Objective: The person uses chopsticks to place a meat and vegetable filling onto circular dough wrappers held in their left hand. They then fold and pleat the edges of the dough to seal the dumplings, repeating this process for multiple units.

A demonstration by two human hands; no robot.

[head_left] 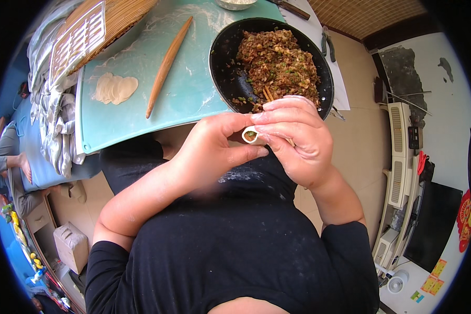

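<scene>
1. A small dumpling (251,135) with green-flecked filling showing at its open top is pinched between both hands, just in front of the black pan's near rim.
2. The left hand (214,152) is closed on the dumpling's left side, thumb and forefinger pressed to the wrapper.
3. The right hand (298,138) is clamped on the dumpling from the right, and a pair of chopsticks (269,95) is gripped in the same hand, the tips rising toward the pan.
4. The black pan (222,63) is filled with brown minced filling (278,63) dotted with green.
5. The worktop is covered by a pale teal mat (188,83) dusted with flour.
6. A wooden rolling pin (167,65) is laid diagonally on the mat, well left of the pan.
7. A stack of round dough wrappers (115,88) is set near the mat's left edge.
8. A woven bamboo tray (120,15) is seen at the upper left, beside crumpled grey cloth (52,104).
9. A tiled beige floor (358,146) is seen to the right, with a white cabinet (400,157) and a dark screen (434,220) along the wall.
</scene>
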